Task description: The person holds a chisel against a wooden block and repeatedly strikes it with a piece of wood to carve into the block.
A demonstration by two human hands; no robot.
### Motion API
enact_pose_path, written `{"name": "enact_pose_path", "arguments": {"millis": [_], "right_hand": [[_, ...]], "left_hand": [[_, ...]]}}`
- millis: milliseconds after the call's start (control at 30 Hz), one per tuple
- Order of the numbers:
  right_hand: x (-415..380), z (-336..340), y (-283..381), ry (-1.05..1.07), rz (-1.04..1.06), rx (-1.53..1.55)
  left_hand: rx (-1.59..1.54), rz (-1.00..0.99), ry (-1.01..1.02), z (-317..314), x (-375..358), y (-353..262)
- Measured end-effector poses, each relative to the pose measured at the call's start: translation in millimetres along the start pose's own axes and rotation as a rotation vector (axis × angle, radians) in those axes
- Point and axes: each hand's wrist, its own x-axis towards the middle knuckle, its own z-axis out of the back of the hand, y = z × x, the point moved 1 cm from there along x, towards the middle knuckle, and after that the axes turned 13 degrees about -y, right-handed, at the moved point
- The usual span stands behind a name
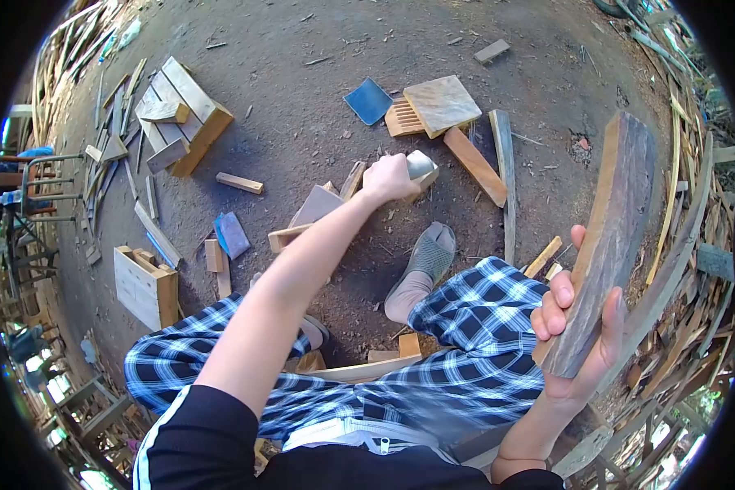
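My left hand (pixel 390 178) is stretched forward over the ground, its fingers closed at a silver, rounded object (pixel 420 165) whose kind I cannot make out. Right under that object is a small wood block (pixel 424 186), partly hidden. Raised at the right, my right hand (pixel 576 327) grips the lower end of a long, rough wooden board (pixel 608 237). The board tilts upward, with its grey weathered face and a paler sawn edge showing. Thumb and fingers hold it from opposite sides.
Beyond my left hand lie a square board (pixel 443 103), a slotted wood piece (pixel 404 118), a blue square (pixel 367 101) and a reddish bar (pixel 475 167). Left are a slatted wooden box (pixel 184 114) and a smaller box (pixel 145 286). Scrap wood lines both sides.
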Motion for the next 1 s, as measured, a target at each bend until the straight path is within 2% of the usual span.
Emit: {"name": "enact_pose_path", "arguments": {"millis": [33, 67, 100, 167, 200, 267, 300, 367, 500, 600, 1000], "right_hand": [[0, 0, 1, -0.004, -0.004, 0.007], [0, 0, 1, -0.005, -0.008, 0.015], [0, 0, 1, -0.009, -0.012, 0.025], [-1, 0, 2, -0.033, -0.007, 0.032], [-1, 0, 2, -0.034, -0.007, 0.032], [-2, 0, 3, -0.047, -0.011, 0.058], [-2, 1, 3, -0.046, -0.007, 0.055], [-2, 3, 3, -0.021, -0.033, 0.065], [-2, 5, 4, -0.002, -0.044, 0.059], [-2, 6, 4, -0.008, -0.036, 0.075], [-1, 7, 5, 0.012, -0.055, 0.08]], "left_hand": [[-0.186, 0.041, 0.15, 16, -2, -3], [-0.477, 0.278, 0.305, 31, -10, -7], [-0.654, 0.374, 0.488, 38, -11, -5], [-0.956, 0.56, 0.523, 49, -22, -8], [-0.956, 0.561, 0.524, 49, -23, -6], [-1.224, 0.61, 0.607, 49, -23, -1], [-1.255, 0.614, 0.619, 50, -22, 0], [-1.474, 0.693, 0.762, 49, -20, 9], [-1.519, 0.651, 0.773, 43, -24, 19], [-1.476, 0.657, 0.699, 45, -31, 23], [-1.665, 0.671, 0.759, 46, -47, 26]]}}
